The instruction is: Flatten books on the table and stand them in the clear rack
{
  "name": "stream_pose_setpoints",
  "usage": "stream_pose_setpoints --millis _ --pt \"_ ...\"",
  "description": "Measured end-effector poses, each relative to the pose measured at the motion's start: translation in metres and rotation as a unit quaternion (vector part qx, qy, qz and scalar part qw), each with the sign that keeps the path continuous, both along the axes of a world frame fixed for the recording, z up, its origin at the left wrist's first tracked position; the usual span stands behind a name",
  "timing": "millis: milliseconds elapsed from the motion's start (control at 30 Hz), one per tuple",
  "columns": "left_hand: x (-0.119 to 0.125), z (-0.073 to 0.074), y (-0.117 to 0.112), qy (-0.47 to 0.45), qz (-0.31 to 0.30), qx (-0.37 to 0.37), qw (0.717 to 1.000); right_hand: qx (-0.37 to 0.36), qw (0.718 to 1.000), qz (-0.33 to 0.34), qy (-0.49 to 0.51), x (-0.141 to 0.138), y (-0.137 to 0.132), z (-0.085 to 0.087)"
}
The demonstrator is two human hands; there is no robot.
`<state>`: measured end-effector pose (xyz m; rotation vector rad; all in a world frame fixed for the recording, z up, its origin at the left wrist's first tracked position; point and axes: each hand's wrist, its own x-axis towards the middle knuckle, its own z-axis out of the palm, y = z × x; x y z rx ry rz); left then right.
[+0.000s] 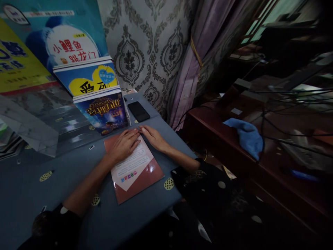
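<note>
A thin book point(139, 185) with a reddish-brown cover and a pale printed panel lies flat on the table. My left hand point(125, 144) rests palm down across its upper part, fingers stretched out. Beside it, at the book's upper right edge, my right hand point(154, 138) lies with its fingers extended, their tips near those of the left. Neither hand grips anything. Just beyond the hands stands a row of upright books, the front one a dark blue book point(104, 113) with gold lettering.
A black phone point(138, 111) lies behind my right hand. Clear acrylic holders point(39, 128) stand at left, below a yellow book point(19, 59). To the right, past a purple curtain point(186, 76), a dark red desk point(221, 128) holds cables and a blue cloth point(246, 136).
</note>
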<state>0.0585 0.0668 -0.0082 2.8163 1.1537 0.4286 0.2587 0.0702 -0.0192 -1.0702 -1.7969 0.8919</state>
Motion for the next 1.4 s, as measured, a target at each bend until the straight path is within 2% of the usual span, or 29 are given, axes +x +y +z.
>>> stream_pose_setpoints --millis 333,800,1400 --pt "0.002 0.003 -0.006 -0.005 -0.019 -0.004 1.0 -0.008 1.0 0.004 -0.005 0.005 -0.012 0.004" --pt "0.006 0.009 -0.026 0.009 -0.035 -0.015 0.999 -0.027 0.999 0.018 0.01 0.015 -0.034 0.007" --pt "0.017 0.012 -0.065 -0.001 -0.06 0.003 0.998 -0.033 0.999 0.024 -0.003 0.031 -0.082 0.017"
